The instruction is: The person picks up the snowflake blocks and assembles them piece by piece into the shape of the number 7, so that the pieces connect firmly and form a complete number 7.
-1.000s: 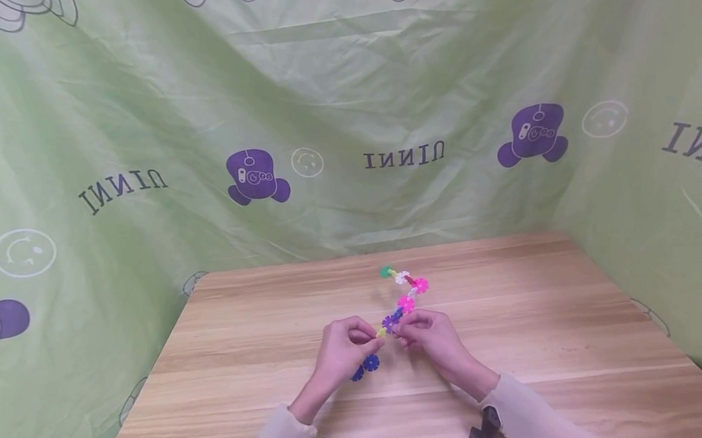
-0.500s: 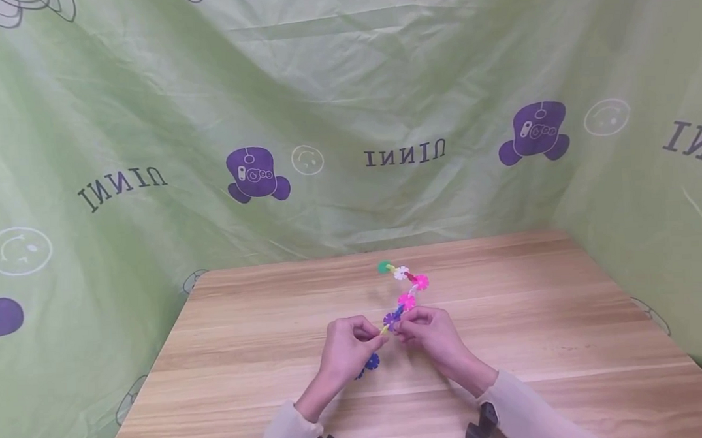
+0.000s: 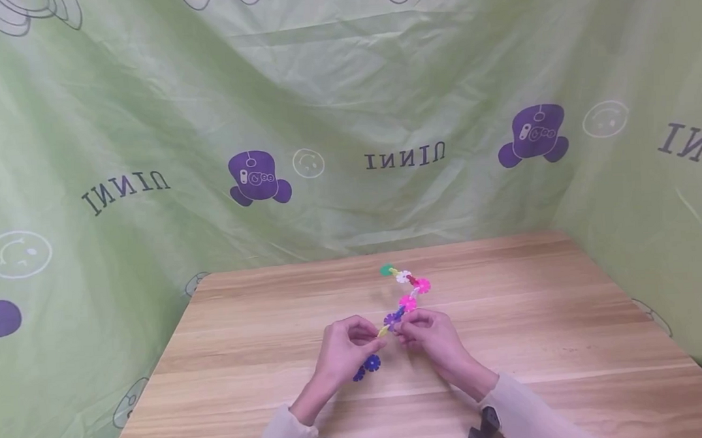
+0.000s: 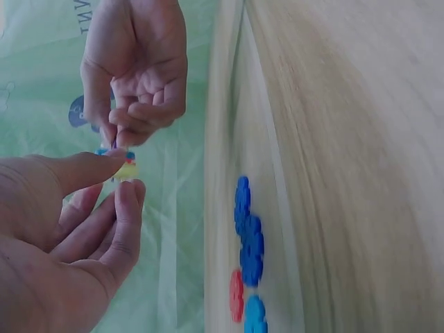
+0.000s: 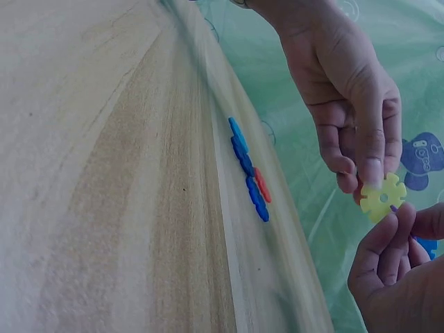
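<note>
Above the table (image 3: pixel 244 328), the left hand (image 3: pixel 346 347) pinches a yellow disc (image 5: pixel 374 202), the right hand (image 3: pixel 434 338) apparently a purple disc (image 3: pixel 389 322) of the chain (image 3: pixel 408 302); pieces should handle light and stiff, best held by rims.

Smooth plastic discs (image 5: pixel 375 202), wood-grained table (image 3: pixel 244 328)

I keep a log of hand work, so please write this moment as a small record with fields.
Left grip: pinches yellow piece
Right grip: pinches purple piece
Contact: yellow meets purple; whether locked, unclear
Chain: linked pieces, purple piece to green piece
Table: bears two dark blue pieces, one red piece, one light blue piece
Backdrop: green printed cloth
</note>
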A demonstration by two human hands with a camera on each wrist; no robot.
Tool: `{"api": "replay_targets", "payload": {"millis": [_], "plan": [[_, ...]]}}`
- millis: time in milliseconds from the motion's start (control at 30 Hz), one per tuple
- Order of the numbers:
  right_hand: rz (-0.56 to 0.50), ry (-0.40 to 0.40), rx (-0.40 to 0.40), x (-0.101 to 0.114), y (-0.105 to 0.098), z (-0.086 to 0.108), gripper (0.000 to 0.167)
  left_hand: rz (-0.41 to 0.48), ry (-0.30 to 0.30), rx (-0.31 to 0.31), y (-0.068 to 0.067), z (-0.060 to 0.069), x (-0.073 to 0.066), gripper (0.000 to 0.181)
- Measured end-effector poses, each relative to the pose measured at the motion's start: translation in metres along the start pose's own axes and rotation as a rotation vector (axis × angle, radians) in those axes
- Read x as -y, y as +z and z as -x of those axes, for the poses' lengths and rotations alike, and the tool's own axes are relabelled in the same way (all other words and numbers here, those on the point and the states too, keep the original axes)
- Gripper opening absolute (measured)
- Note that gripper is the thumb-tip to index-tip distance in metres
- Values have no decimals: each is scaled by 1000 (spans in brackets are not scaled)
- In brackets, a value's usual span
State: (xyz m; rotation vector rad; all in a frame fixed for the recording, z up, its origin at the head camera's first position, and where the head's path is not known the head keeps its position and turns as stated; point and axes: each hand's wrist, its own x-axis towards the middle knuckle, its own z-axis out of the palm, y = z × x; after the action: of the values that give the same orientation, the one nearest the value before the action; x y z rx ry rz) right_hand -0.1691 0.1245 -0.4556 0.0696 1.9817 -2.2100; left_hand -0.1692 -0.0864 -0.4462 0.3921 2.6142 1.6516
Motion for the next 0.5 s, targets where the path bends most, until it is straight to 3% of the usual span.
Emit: {"api": "replay_targets", "payload": {"millis": [200,367,500], "plan": [[-4,5,-6,2,-2,1,17,-118,22,58,-21,-1,12,27],[-12,13,1,2,-4,0,17,-247,-18,93,-37,-2,22,30],[-16,17,-6,0,-4,0,14,-318,-41,118,-43,-3,29,33]]}}
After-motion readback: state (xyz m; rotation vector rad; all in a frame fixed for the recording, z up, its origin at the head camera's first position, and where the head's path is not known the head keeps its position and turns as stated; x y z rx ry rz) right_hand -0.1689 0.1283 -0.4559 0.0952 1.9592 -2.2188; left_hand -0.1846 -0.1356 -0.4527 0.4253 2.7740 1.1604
